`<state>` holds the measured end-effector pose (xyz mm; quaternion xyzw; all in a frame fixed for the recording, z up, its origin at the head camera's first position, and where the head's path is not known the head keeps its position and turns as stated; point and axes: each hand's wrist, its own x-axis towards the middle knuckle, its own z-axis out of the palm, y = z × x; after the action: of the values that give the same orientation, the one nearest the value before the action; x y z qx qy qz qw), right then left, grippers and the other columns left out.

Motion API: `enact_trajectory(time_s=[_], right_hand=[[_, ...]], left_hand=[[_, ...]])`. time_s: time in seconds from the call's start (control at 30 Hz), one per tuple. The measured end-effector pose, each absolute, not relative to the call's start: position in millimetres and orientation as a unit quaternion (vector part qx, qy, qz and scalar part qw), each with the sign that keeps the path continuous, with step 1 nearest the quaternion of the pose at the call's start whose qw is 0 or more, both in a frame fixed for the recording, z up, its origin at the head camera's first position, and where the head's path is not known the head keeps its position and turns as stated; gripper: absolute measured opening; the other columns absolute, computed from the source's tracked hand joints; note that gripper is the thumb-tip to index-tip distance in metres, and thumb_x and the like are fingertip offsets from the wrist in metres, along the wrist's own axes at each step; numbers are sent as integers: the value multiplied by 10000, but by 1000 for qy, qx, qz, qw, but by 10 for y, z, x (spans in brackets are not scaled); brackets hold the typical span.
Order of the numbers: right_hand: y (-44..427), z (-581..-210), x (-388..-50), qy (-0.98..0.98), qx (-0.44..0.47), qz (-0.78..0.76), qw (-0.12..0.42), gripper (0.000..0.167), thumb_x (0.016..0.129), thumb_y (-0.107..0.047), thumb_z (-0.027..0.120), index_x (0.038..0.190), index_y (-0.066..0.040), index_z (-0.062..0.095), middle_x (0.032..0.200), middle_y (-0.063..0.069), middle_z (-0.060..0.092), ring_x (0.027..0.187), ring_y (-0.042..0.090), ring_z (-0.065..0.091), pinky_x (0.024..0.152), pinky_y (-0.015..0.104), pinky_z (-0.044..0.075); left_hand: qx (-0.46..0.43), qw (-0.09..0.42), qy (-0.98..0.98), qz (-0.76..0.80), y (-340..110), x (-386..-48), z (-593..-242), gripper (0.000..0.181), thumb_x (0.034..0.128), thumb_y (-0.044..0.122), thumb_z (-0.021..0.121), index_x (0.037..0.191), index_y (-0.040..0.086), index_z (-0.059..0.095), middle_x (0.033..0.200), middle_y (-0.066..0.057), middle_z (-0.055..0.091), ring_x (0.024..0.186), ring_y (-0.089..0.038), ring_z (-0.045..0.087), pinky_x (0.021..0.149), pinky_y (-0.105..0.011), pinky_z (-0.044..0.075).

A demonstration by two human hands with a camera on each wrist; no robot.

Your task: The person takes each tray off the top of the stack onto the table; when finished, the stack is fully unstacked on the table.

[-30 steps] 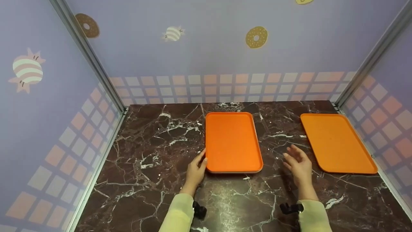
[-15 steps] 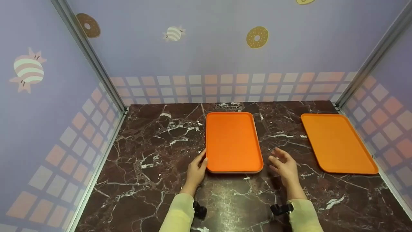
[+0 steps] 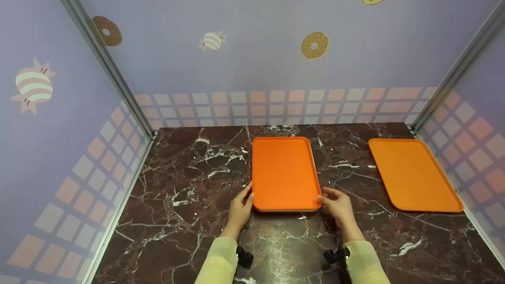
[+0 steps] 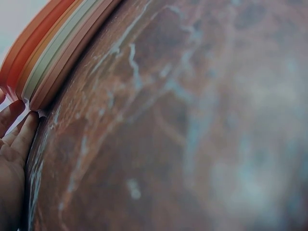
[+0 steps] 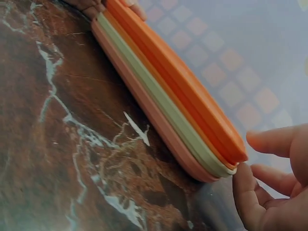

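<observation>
Tray stack: a neat pile of rectangular, round-cornered trays (image 3: 286,173), plastic by the look of them, lies flat in the middle of the table, short side toward the person; bright orange on top.
Layers: from the side I can make out orange uppermost, then a pale green tray (image 5: 159,96) and a salmon-pink tray (image 5: 159,119) at the bottom, their edges lined up closely.
Left hand: the left hand (image 3: 239,209) grips the pile's left edge near the front corner, thumb at the top rim, fingertips against the lower edges.
Right hand: the right hand (image 3: 339,207) is at the front right corner, fingers bent, one fingertip touching the tray edges, the thumb up by the top rim; I cannot tell whether the pinch is closed.
Lone tray: a single yellow-orange rectangular tray (image 3: 414,175) lies well apart, on the right beside the wall panel.
Tabletop: dark reddish-brown marble pattern (image 3: 189,221) with white veins.
Sleeves: pale yellow cuffs (image 3: 219,258), a small black device at each.
Walls: lavender panels (image 3: 256,67) with doughnuts, striped sweets and pink-and-white squares.
</observation>
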<state>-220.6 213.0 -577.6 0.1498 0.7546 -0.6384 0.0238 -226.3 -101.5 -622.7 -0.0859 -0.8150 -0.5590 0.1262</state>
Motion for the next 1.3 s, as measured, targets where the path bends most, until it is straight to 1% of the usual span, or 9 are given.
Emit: enact_trajectory(time_s=[0.13,0.33,0.57,0.8,0.9,1.0,1.1,1.2,1.3], right_hand=[[2098,-5802,-2206,769,149,-621,16,465,915,-9,731,1342,127,605,1097,207,702,730,42,621,637,177,548],[2069,-5822,-2210,804,128,-580,-19,394,889,10,740,1263,114,674,1125,285,727,711,45,625,597,166,517],[2056,-5835,-2207,816,131,-562,-45,355,882,36,716,1233,82,709,1098,276,736,678,32,615,550,173,500],[2054,-5799,-2202,777,142,-611,-51,370,913,6,690,1282,35,701,1155,241,736,737,36,648,636,173,555],[2054,-5783,-2193,731,140,-667,-35,402,941,27,657,1341,61,646,1206,241,716,809,37,683,705,181,594],[2055,-5772,-2175,681,140,-719,-8,470,959,29,646,1421,60,569,1243,186,694,857,39,695,745,207,610],[2056,-5771,-2149,641,129,-756,17,563,958,36,653,1496,31,487,1331,164,640,902,56,698,785,233,614],[2054,-5774,-2118,613,106,-782,37,641,958,72,634,1552,0,405,1470,208,534,969,70,699,828,257,612],[2045,-5785,-2094,590,92,-801,46,678,966,104,598,1585,-22,351,1552,243,442,1012,81,701,852,268,610]], left_hand=[[-89,127,-815,-558,-1015,-2259,-6224,441,1056,155,581,1479,33,552,1477,-189,589,1266,-359,646,982,-410,583],[-91,131,-816,-555,-1017,-2264,-6230,439,1057,152,578,1479,36,552,1469,-192,595,1173,-349,690,926,-366,596],[-98,140,-817,-551,-1014,-2276,-6257,432,1045,129,592,1459,10,566,1461,-194,601,1305,-369,619,1022,-432,563],[-96,134,-808,-565,-1016,-2288,-6264,436,1038,128,609,1456,12,571,1462,-199,600,1292,-366,628,990,-412,583],[-95,133,-805,-570,-1017,-2284,-6268,433,1037,127,612,1452,10,574,1458,-204,602,1280,-370,636,983,-418,586],[-96,134,-804,-572,-1019,-2281,-6267,427,1036,119,611,1445,-1,578,1459,-207,601,1284,-374,632,979,-413,588],[-95,135,-805,-570,-1019,-2278,-6258,429,1036,115,610,1445,-8,574,1465,-207,595,1293,-374,625,986,-410,585],[-94,134,-808,-566,-1017,-2275,-6245,437,1035,116,611,1451,-8,567,1468,-209,591,1291,-375,626,992,-419,581],[-95,135,-810,-563,-1011,-2275,-6238,441,1035,119,611,1455,-7,564,1462,-217,593,1276,-382,634,983,-422,586]])
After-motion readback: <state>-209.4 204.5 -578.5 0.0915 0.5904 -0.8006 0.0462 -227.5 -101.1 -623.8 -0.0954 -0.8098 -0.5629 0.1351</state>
